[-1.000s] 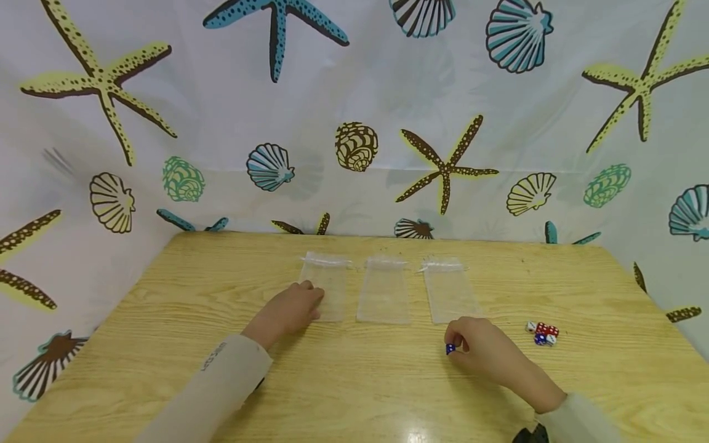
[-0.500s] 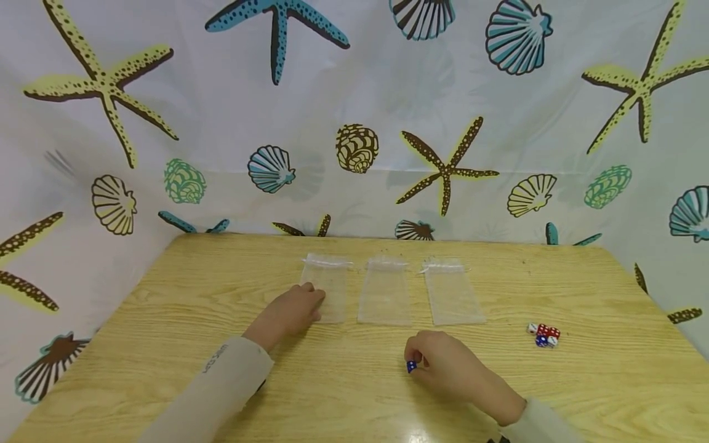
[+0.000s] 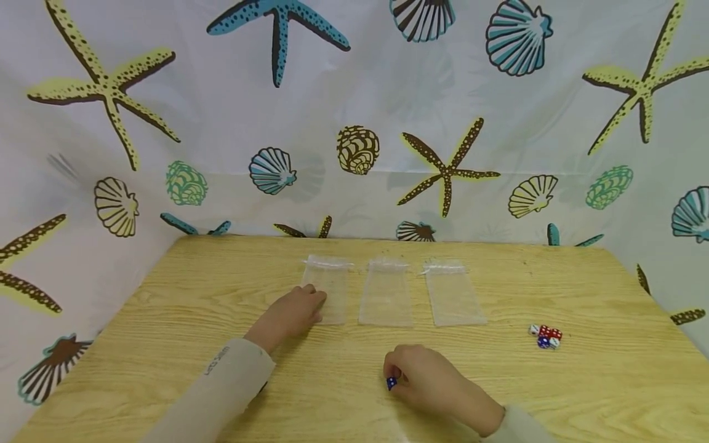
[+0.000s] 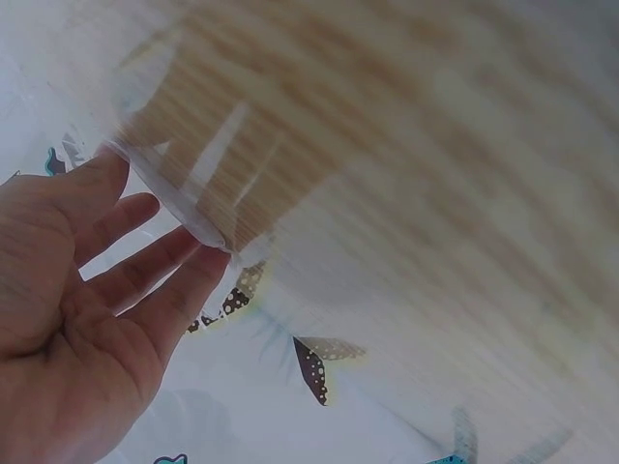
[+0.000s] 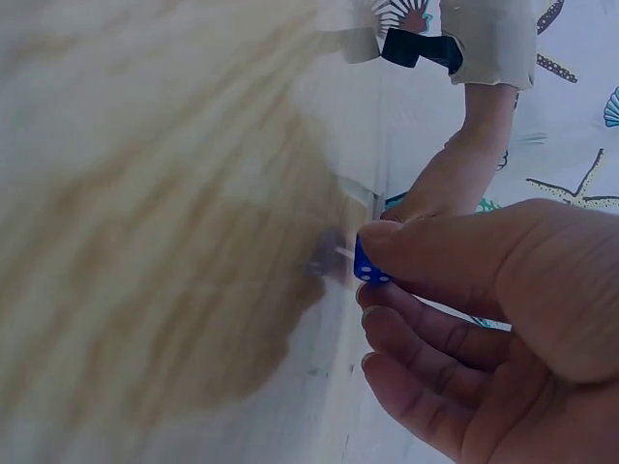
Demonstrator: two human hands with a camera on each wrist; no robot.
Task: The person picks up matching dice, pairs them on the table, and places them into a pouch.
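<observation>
Three sheer white drawstring pouches lie flat in a row: the left pouch (image 3: 332, 301), the middle pouch (image 3: 386, 295) and the right pouch (image 3: 454, 298). My left hand (image 3: 296, 311) rests on the left edge of the left pouch. In the left wrist view, the fingertips (image 4: 208, 256) touch the pouch's whitish edge (image 4: 179, 205), with the fingers fairly straight. Nearer the front, my right hand (image 3: 429, 381) pinches a blue die (image 3: 391, 383) between thumb and fingers. The right wrist view shows that blue die (image 5: 368, 266) just off the tabletop.
On the right of the wooden table (image 3: 221, 271) sits a small cluster of dice (image 3: 545, 336) in red, white and blue. A white cloth (image 3: 354, 80) printed with shells and starfish hangs behind and along both sides.
My right hand has moved left and toward the table's front with the blue die. The left hand stays at the left pouch, and the dice cluster is unmoved.
</observation>
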